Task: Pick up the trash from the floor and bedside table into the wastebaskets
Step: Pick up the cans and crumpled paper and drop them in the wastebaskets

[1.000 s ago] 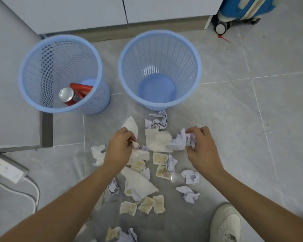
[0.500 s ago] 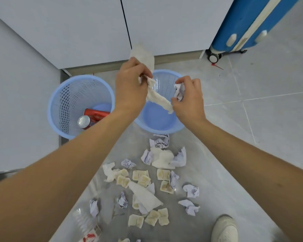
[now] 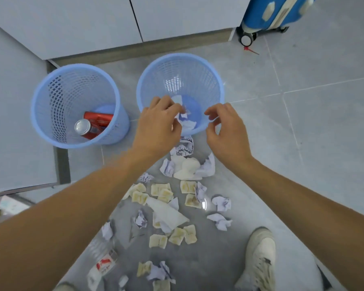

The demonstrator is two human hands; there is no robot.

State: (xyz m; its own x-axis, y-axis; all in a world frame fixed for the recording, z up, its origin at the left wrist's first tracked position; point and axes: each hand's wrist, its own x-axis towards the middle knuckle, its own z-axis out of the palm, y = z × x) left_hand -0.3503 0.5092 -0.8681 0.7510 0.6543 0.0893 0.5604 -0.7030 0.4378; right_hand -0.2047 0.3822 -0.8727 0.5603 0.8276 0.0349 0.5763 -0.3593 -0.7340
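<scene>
Crumpled paper (image 3: 186, 122) lay inside the right wastebasket (image 3: 215, 80); above its rim, the left hand (image 3: 158, 127) and right hand (image 3: 225, 131) hovered, loosely spread and empty.

Your left hand (image 3: 156, 124) covers part of the right wastebasket (image 3: 215, 85) rim and the paper scraps (image 3: 186, 122) inside. The blue suitcase (image 3: 275, 13) runs off the top edge. Your white shoe (image 3: 259, 259) is cut off below.
</scene>
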